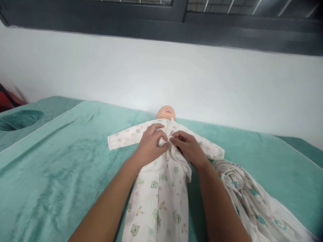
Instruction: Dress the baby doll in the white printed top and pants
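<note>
A baby doll lies on its back, dressed in a white baby jacket printed with small animals. Both sleeves stretch out sideways. White trousers in a matching print cover its legs. At the chest, my left hand pinches the jacket's thin white tie, its fingers curled over the front panel. My right hand grips the tie from the other side, thumb and forefinger together. The fingertips of both hands nearly meet. Below my right hand, one corner of the jacket front hangs folded over.
A crumpled white printed cloth lies to the right, close to my right forearm. Everything rests on a green padded bed cover. A round opening shows at the left. Behind are a white wall and a dark window frame.
</note>
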Tool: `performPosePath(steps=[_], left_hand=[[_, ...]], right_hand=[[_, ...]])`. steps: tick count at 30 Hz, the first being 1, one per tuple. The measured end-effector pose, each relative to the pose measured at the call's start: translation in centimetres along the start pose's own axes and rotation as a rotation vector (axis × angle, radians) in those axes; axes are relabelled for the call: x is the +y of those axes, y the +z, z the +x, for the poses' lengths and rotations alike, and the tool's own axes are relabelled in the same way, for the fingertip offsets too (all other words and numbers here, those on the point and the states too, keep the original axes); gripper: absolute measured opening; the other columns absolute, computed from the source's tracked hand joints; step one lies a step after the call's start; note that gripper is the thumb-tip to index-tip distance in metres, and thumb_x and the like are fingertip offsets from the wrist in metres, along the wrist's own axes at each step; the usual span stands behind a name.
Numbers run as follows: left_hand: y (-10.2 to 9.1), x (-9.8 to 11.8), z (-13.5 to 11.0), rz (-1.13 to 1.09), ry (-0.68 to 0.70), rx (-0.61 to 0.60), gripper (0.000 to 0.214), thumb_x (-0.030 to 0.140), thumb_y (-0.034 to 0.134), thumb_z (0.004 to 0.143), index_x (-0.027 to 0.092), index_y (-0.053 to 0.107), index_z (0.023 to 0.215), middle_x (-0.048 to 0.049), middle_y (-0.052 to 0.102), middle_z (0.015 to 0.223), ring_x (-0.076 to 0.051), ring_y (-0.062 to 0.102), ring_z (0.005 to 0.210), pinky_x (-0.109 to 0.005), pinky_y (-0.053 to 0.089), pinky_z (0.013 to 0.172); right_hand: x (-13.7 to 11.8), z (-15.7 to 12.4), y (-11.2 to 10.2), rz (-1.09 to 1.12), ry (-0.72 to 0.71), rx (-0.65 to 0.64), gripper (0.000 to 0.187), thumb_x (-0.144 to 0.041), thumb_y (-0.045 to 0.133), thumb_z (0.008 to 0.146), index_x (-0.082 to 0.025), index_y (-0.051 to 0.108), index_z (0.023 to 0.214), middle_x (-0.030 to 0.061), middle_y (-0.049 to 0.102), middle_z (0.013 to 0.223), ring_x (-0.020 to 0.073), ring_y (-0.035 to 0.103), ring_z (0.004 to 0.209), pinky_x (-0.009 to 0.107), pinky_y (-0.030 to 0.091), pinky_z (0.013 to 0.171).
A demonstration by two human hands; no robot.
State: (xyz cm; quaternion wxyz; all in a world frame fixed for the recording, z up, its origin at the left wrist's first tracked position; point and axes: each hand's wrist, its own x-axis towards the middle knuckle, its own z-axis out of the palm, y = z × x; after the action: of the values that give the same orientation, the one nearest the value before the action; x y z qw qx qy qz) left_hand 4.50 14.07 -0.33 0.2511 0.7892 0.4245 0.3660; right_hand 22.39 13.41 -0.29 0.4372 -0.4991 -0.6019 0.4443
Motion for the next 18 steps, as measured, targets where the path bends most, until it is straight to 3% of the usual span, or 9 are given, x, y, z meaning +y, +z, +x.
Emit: performPosePath(steps=[3, 7, 13, 18], left_hand=[[0.3, 0.1, 0.2, 0.125, -0.029, 0.105, 0.011, 0.018, 0.059, 0.077, 0.024, 0.052, 0.083, -0.0049, 0.055, 0.114, -0.025, 0.050, 0.113, -0.043, 0.043, 0.092], [0.3, 0.1, 0.3, 0.147, -0.077, 0.148, 0.015, 0.014, 0.054, 0.075, 0.024, 0.051, 0.086, -0.0006, 0.055, 0.085, -0.022, 0.052, 0.088, -0.037, 0.043, 0.079], [-0.3, -0.8, 0.4, -0.255, -0.253, 0.301, 0.011, 0.016, 0.052, 0.077, 0.023, 0.053, 0.085, 0.0031, 0.052, 0.079, -0.014, 0.050, 0.074, -0.027, 0.040, 0.068], [-2.2, -2.6, 0.7, -0.517, -0.408, 0.431, 0.012, 0.024, 0.060, 0.074, 0.022, 0.057, 0.085, 0.0038, 0.052, 0.073, -0.012, 0.048, 0.065, -0.023, 0.036, 0.058]], right_hand=[[0.2, 0.1, 0.0, 0.047, 0.043, 0.039, 0.026, -0.045, 0.065, 0.078, -0.021, 0.056, 0.074, -0.0062, 0.043, 0.057, 0.0093, 0.034, 0.050, 0.024, 0.024, 0.047], [0.5, 0.1, -0.1, 0.110, 0.100, 0.110, 0.027, -0.043, 0.063, 0.078, -0.022, 0.050, 0.069, -0.0055, 0.045, 0.052, 0.0102, 0.037, 0.046, 0.024, 0.022, 0.043], [0.8, 0.2, 0.1, 0.173, 0.032, 0.262, 0.026, -0.041, 0.059, 0.077, -0.023, 0.043, 0.068, -0.0052, 0.035, 0.057, 0.0114, 0.033, 0.051, 0.026, 0.027, 0.047], [1.6, 0.9, -0.9, 0.198, -0.017, 0.375, 0.025, -0.045, 0.052, 0.076, -0.023, 0.041, 0.068, -0.0032, 0.036, 0.059, 0.0149, 0.036, 0.056, 0.030, 0.036, 0.054]])
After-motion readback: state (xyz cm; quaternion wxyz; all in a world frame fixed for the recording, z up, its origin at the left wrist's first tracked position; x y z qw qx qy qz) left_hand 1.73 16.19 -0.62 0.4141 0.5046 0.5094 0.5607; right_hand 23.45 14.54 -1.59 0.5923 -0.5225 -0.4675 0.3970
